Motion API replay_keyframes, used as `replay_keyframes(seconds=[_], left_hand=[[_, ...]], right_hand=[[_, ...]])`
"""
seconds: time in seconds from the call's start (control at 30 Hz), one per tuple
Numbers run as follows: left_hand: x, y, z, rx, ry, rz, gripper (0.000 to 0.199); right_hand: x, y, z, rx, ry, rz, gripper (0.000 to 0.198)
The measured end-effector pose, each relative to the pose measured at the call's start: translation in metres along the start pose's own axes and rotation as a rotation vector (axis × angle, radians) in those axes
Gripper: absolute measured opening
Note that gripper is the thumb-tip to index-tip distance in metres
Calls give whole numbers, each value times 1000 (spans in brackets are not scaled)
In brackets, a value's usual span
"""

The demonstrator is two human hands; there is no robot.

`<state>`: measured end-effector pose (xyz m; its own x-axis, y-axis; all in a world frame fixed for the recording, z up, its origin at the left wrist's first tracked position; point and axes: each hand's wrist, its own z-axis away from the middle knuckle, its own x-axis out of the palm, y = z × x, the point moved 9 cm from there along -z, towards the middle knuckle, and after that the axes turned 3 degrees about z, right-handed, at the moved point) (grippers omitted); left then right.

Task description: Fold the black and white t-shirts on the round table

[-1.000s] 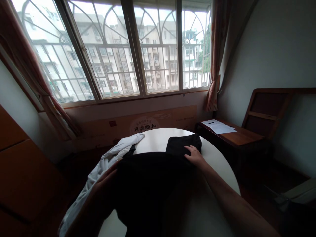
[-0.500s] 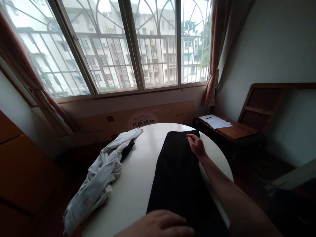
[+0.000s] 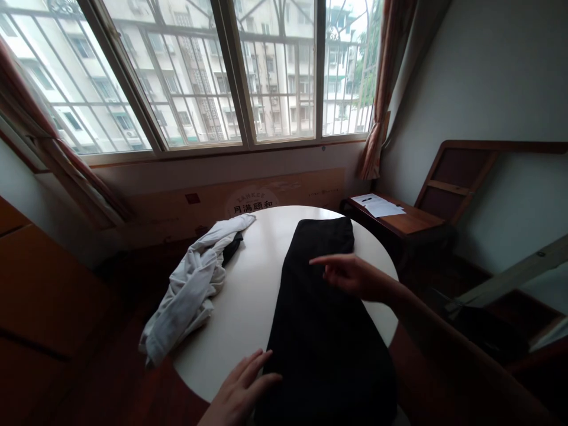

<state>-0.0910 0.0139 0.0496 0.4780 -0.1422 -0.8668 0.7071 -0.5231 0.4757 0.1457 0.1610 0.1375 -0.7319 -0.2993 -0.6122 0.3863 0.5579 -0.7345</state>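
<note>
the right hand (image 3: 350, 275) hovers flat and open over the middle of the black garment (image 3: 322, 313), fingers stretched toward the left and holding nothing; whether the palm touches the cloth cannot be told. the left hand (image 3: 242, 390) lies at the near edge of the scene, fingers spread and open, its fingertips resting on the near left border of the same garment where cloth meets the table (image 3: 248, 302). the black garment lies spread flat in a long strip on the right half of the round white table, running from the near edge to the far rim, its far end squared off and its near end hanging past the table's edge. on the left side of the table, well apart from both hands, a crumpled white garment (image 3: 190, 284) trails over the rim, with a small dark piece of cloth (image 3: 231, 248) just beside its far end. beyond the table a cardboard panel with printed characters (image 3: 248, 204) leans under the barred window (image 3: 199, 71). to the far right a wooden side table (image 3: 408, 222) carries sheets of paper (image 3: 377, 206) with a pen.
</note>
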Motion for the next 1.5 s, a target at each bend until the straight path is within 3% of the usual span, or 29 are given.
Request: replay_keyframes(seconds=[0.07, 0.17, 0.23, 0.3, 0.37, 0.4, 0.53, 0.63, 0.73, 0.8, 0.87, 1.0, 1.13, 1.23, 1.37, 1.43, 1.5], left_hand=[[6, -4, 1, -44, 18, -35, 69], [12, 0, 0, -47, 26, -21, 55], [8, 7, -1, -33, 99, 13, 42], [0, 18, -3, -14, 209, 56, 32], [-3, 30, -8, 6, 290, 138, 24], [-2, 36, -11, 12, 311, 201, 21], [7, 45, -23, -12, 385, 586, 22], [22, 26, -24, -148, 450, 872, 44], [51, 14, -29, -264, 321, 1048, 70], [63, 20, -36, -235, 214, 1123, 76], [60, 29, -42, -170, 197, 1156, 73], [42, 46, -52, -96, 244, 1069, 65], [31, 54, -60, -131, 228, 925, 70], [13, 49, -60, -169, 312, 857, 48], [-44, 15, -31, -273, 693, 724, 28], [-72, -15, -4, -403, 890, 709, 30], [-95, -43, 21, -524, 1009, 672, 32]], right_hand=[[35, -31, 41, -7, -186, 11, 37], [91, -54, 93, -48, -284, 80, 35], [130, -51, 115, -61, -277, 136, 41], [162, -46, 126, -129, -203, 199, 67], [179, -39, 131, -163, -90, 233, 93], [182, -35, 131, -141, -36, 216, 96], [157, -29, 129, 51, 106, -117, 68], [125, -29, 131, 175, 169, -380, 56], [104, -24, 133, 253, 215, -545, 58], [100, -23, 131, 241, 193, -612, 61], [100, -25, 128, 208, 154, -637, 62], [92, -31, 121, 153, 141, -618, 64], [83, -35, 116, 117, 120, -490, 63], [65, -29, 116, 131, 197, -303, 59], [2, -16, 136, 208, 549, -60, 58], [-41, -9, 163, 306, 812, 35, 62], [-75, -4, 195, 409, 1019, 84, 71]])
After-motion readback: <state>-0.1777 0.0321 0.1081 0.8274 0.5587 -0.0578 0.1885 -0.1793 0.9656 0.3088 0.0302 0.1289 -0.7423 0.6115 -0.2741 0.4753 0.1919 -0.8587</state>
